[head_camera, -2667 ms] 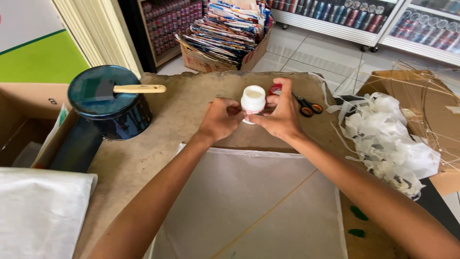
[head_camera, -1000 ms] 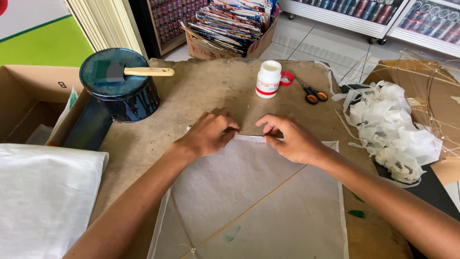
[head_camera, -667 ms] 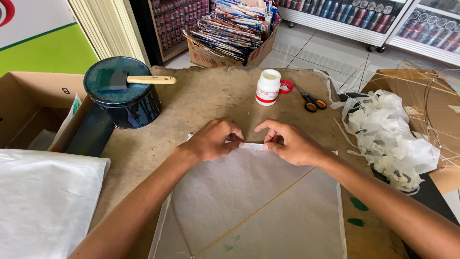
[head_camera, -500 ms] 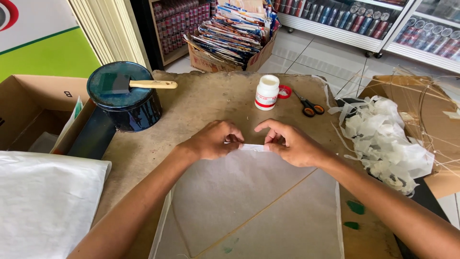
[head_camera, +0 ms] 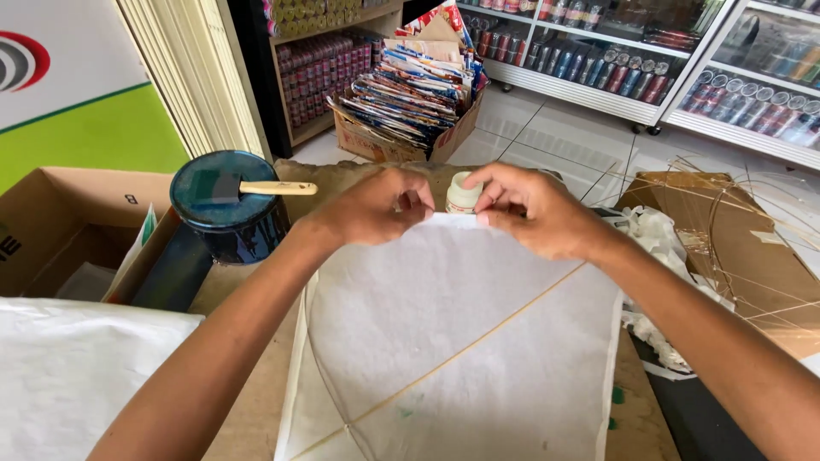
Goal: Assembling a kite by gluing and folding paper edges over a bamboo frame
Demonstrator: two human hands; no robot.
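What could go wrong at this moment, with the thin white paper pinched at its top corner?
Both hands, left hand and right hand, pinch the top corner of the white paper, which looks thin; pulling apart might tear it. The slim stick running across the sheet could bend or snap if it is pressed. The small white bottle stands just behind the fingers and might get knocked over.

both bare forearms reach forward and angle inward, so the hands meet close together, raised in front of the person. the left hand (head_camera: 376, 207) and right hand (head_camera: 531, 209) each curl knuckles-up, with thumb and fingers (head_camera: 483, 217) pinched shut.
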